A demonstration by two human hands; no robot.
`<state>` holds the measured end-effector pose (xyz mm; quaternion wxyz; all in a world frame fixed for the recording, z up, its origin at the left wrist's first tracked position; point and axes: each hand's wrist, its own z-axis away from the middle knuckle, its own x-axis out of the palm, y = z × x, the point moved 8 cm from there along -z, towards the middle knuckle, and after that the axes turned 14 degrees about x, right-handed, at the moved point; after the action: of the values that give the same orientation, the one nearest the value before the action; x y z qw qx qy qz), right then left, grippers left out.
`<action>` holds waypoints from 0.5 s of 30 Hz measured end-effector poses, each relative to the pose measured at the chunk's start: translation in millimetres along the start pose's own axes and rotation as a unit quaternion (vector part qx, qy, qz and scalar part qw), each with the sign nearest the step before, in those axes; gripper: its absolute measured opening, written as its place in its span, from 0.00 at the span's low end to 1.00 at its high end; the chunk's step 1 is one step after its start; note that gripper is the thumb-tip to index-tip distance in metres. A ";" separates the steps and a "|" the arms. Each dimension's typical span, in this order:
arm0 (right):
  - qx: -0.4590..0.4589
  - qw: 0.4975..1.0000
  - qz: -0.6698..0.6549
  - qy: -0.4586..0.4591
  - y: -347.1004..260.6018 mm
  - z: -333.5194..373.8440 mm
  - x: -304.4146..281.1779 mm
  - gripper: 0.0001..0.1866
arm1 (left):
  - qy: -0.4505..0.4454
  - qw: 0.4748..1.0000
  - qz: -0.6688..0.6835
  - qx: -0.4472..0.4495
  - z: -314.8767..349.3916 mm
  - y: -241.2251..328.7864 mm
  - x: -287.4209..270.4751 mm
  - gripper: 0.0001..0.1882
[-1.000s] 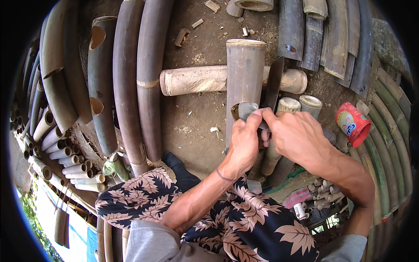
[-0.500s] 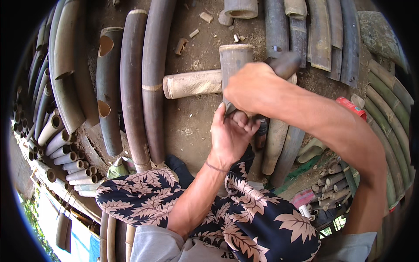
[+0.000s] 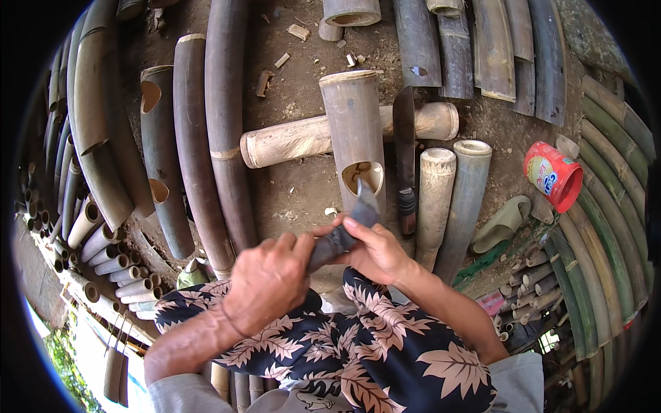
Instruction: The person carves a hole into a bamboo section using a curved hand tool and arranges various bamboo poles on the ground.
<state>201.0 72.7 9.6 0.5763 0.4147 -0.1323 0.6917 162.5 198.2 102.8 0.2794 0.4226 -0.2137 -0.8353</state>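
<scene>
My left hand [image 3: 268, 275] is wrapped round the dark wrapped handle of a knife [image 3: 368, 208], low in front of my lap. With thumb and fingers, my right hand [image 3: 382, 251] grips the same knife where handle meets blade. The short grey blade points up and away, its tip at the oval hole cut in a thick bamboo tube [image 3: 352, 117]. That tube rests across a pale bamboo piece [image 3: 292, 140], its closed end away from me. Right beside the tube lies a machete [image 3: 404, 131], its dark handle toward me.
Two bamboo pieces [image 3: 438, 199] and a red container [image 3: 554, 175] are on the right, near a green sandal [image 3: 501, 224]. Long dark bamboo poles [image 3: 227, 138] lie left. Split bamboo [image 3: 492, 55] lies at the far right, wood chips [image 3: 298, 32] on the dirt.
My left hand has left the bamboo tube and now grips the knife handle. My right hand has drawn back toward my lap, shifting from the handle's end to near the blade.
</scene>
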 end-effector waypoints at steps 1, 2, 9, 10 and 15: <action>0.027 0.999 -0.036 -0.007 6.5 -8.6 -1.4 0.15 | -0.041 0.999 -0.005 0.011 -5.3 -8.4 -11.2 0.20; 0.028 0.999 -0.033 -0.030 3.7 -9.9 -1.2 0.16 | -0.083 0.996 -0.010 0.017 -12.1 -17.0 -21.7 0.20; 0.038 0.996 0.027 0.081 3.6 -3.1 -13.0 0.19 | -0.107 0.980 0.160 0.042 -24.8 -48.8 1.9 0.18; 0.035 0.991 0.057 0.112 2.4 0.4 -17.2 0.19 | -0.070 0.983 0.164 0.047 -21.2 -46.8 13.1 0.18; -0.025 0.911 0.337 0.236 -12.8 38.4 -20.5 0.16 | 0.056 0.975 0.211 0.033 -4.7 -13.7 77.9 0.30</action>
<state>228.7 37.2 14.8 0.3338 0.1560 -0.1416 0.9188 124.5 157.5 46.4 0.4470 0.4231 -0.3094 -0.7249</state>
